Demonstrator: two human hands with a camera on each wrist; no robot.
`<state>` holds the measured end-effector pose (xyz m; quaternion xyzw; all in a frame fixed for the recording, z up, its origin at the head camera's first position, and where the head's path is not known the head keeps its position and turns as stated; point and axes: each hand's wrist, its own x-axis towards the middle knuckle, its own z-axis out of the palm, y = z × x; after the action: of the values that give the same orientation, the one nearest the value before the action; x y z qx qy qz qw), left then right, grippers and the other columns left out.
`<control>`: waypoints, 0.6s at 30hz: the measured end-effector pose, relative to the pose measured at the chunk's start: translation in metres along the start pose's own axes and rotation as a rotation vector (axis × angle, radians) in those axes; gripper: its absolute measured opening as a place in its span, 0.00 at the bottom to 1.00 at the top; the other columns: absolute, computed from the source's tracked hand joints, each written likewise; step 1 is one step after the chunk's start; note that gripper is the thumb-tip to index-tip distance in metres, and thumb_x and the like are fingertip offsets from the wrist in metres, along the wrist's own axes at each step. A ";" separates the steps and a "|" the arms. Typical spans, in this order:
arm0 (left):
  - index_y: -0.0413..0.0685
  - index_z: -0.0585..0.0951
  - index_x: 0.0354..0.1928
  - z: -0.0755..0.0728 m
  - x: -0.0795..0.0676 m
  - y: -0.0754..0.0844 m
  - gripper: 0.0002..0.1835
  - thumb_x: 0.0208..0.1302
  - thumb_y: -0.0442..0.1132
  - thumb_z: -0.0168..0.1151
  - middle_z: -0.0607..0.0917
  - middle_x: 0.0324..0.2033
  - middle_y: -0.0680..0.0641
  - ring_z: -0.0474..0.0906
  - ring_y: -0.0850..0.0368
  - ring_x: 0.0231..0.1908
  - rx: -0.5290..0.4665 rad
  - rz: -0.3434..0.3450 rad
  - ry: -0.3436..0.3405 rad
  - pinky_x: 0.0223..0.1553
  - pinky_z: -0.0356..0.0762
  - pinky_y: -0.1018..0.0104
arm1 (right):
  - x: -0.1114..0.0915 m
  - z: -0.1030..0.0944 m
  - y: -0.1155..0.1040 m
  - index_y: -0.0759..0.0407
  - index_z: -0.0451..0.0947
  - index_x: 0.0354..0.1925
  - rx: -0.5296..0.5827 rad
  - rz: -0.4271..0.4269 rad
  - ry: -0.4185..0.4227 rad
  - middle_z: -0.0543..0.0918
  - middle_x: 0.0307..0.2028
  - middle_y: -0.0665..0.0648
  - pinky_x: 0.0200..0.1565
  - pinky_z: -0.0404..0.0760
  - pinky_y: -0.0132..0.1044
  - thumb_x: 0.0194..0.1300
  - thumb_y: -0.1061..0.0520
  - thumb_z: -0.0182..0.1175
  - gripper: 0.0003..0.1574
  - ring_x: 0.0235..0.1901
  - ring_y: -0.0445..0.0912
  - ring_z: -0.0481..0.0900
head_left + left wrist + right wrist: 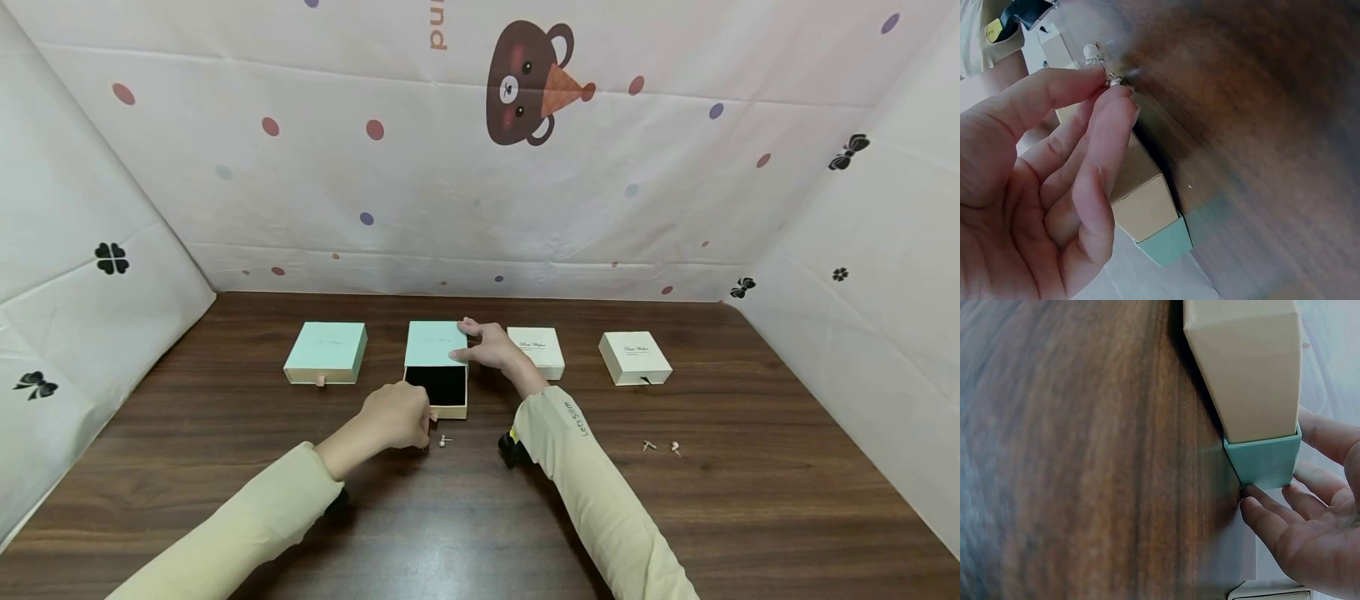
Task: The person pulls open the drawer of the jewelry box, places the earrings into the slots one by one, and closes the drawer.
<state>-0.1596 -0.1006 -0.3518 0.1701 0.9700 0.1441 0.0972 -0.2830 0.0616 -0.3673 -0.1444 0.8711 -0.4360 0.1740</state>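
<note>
Near the middle of the table a teal box [436, 343] has its cream drawer [450, 412] pulled out toward me, showing a black lining [442, 385]. My left hand [395, 414] is at the drawer's front left corner. Its thumb and fingertips pinch a small pearl earring [1112, 79], seen close up in the left wrist view. My right hand [491, 346] holds the teal sleeve at its right side, with fingers around the teal end [1263, 464] in the right wrist view.
A shut teal box [326, 352] stands to the left. Two white boxes, a nearer one [540, 350] partly behind my right wrist and another [635, 357], stand to the right. Two small earrings, one [649, 446] and another [675, 447], lie on the brown table [750, 500] at right.
</note>
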 end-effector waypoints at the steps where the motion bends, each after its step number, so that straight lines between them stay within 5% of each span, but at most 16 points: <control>1: 0.54 0.75 0.08 0.000 -0.001 0.000 0.16 0.46 0.32 0.67 0.80 0.17 0.58 0.64 0.63 0.11 -0.008 0.004 0.003 0.12 0.59 0.72 | 0.000 0.000 0.000 0.54 0.59 0.66 0.000 0.000 0.000 0.53 0.69 0.50 0.64 0.55 0.44 0.58 0.55 0.63 0.41 0.68 0.48 0.47; 5: 0.51 0.74 0.10 -0.004 -0.005 0.000 0.15 0.49 0.32 0.64 0.72 0.07 0.55 0.65 0.64 0.09 -0.074 0.013 0.008 0.13 0.57 0.72 | 0.000 0.000 0.000 0.55 0.58 0.66 -0.002 -0.004 -0.006 0.53 0.69 0.51 0.63 0.55 0.45 0.58 0.55 0.63 0.41 0.68 0.48 0.46; 18: 0.50 0.78 0.16 -0.003 -0.008 -0.010 0.09 0.48 0.31 0.63 0.75 0.10 0.56 0.71 0.64 0.12 -0.191 0.040 0.023 0.17 0.67 0.70 | -0.001 0.000 -0.001 0.53 0.58 0.66 0.000 0.003 -0.010 0.53 0.69 0.51 0.63 0.56 0.44 0.58 0.55 0.63 0.41 0.68 0.48 0.47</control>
<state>-0.1556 -0.1129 -0.3512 0.1777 0.9493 0.2397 0.0989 -0.2818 0.0618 -0.3663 -0.1454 0.8703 -0.4351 0.1790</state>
